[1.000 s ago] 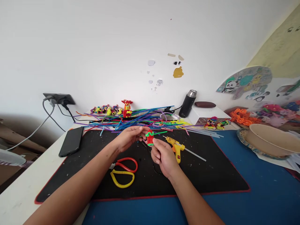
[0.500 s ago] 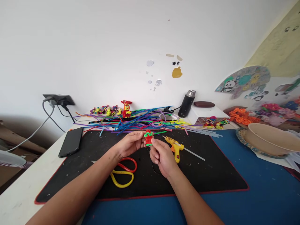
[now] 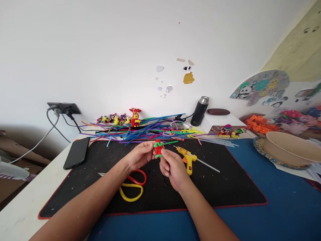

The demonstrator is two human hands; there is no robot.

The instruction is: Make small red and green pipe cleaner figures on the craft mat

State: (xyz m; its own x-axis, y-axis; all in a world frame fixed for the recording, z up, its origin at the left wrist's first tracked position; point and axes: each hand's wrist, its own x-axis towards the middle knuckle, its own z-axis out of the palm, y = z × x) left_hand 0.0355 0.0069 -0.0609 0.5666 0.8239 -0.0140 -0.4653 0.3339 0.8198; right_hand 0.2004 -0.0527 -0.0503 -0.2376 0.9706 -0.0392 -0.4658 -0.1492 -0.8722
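Note:
Over the black mat I hold up a small red pipe-cleaner figure with wavy green trim. My left hand pinches its left side, and my right hand grips its lower right with thumb and fingers. A straight green pipe cleaner sticks out to the right from behind the figure. Just right of my right hand lies a yellow hot glue gun with a clear glue stick in its back. Scissors with red and yellow handles lie below my left wrist, partly covered by the forearm.
Loose pipe cleaners spread along the back, with a finished red figure among several smaller ones. A black flask stands behind. A phone lies left; a beige bowl stands right.
The hands and the red figure keep nearly the same pose. The whole view has shifted very slightly.

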